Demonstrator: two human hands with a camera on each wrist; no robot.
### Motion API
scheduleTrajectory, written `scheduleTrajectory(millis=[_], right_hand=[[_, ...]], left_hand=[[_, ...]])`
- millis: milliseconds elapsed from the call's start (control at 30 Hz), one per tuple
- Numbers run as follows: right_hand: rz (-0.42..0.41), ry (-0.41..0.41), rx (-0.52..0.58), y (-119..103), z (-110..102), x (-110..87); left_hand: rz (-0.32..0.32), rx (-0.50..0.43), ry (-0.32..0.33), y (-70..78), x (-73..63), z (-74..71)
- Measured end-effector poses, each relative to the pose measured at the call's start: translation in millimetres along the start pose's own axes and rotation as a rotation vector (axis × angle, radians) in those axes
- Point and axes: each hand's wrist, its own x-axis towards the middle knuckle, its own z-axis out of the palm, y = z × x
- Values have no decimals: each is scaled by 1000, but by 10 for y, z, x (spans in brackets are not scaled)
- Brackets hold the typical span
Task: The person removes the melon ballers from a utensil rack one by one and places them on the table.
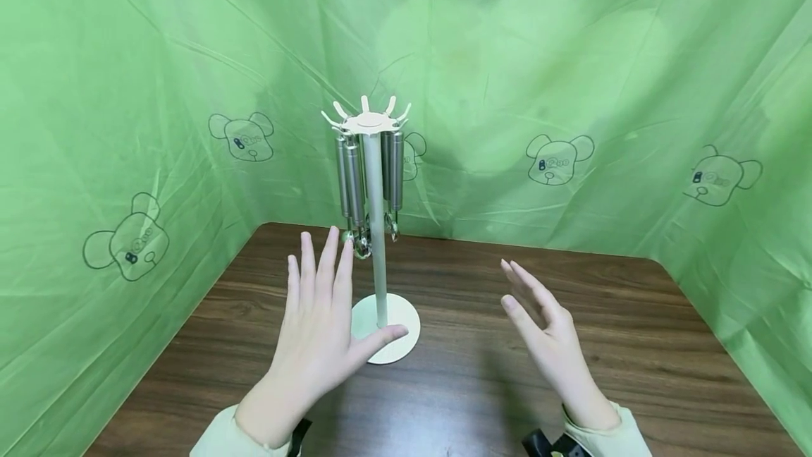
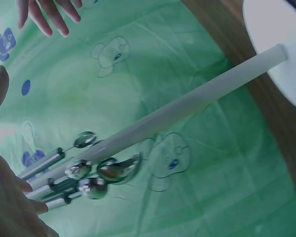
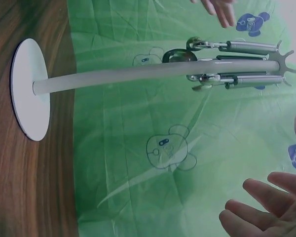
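A white stand (image 1: 377, 231) with a round base (image 1: 406, 333) and a ring of hooks on top stands on the table. Several silver-handled utensils (image 1: 354, 182) hang from it, their shiny rounded ends (image 2: 93, 187) downward; their exact kinds are hard to tell. My left hand (image 1: 317, 330) is raised in front of the stand, fingers straight and spread, holding nothing; in the head view it overlaps part of the base. To the stand's right, my right hand (image 1: 552, 344) hovers above the table with loosely bent fingers and nothing in it.
The dark wood-grain table (image 1: 457, 288) is enclosed at the back and sides by green cloth (image 1: 482, 90) printed with bear heads. Black straps with a small device (image 1: 558, 445) show at the right wrist.
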Motion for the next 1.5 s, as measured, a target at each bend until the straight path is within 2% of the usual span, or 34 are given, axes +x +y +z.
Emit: scheduleTrajectory(millis=[200, 533, 767, 1167, 1333, 1500], right_hand=[[-6, 6, 13, -78, 12, 130], [-41, -43, 43, -240, 6, 359], [-60, -83, 36, -368, -13, 477], [-98, -147, 50, -591, -35, 694], [-86, -178, 42, -670, -43, 809], [-76, -189, 17, -762, -53, 935]], left_hand=[[68, -12, 55, 35, 199, -83], [192, -11, 224, 73, 507, -197], [255, -5, 289, 125, 706, -288], [371, 76, 365, 218, 1057, -457], [373, 130, 376, 261, 1198, -542], [351, 168, 340, 297, 1306, -629]])
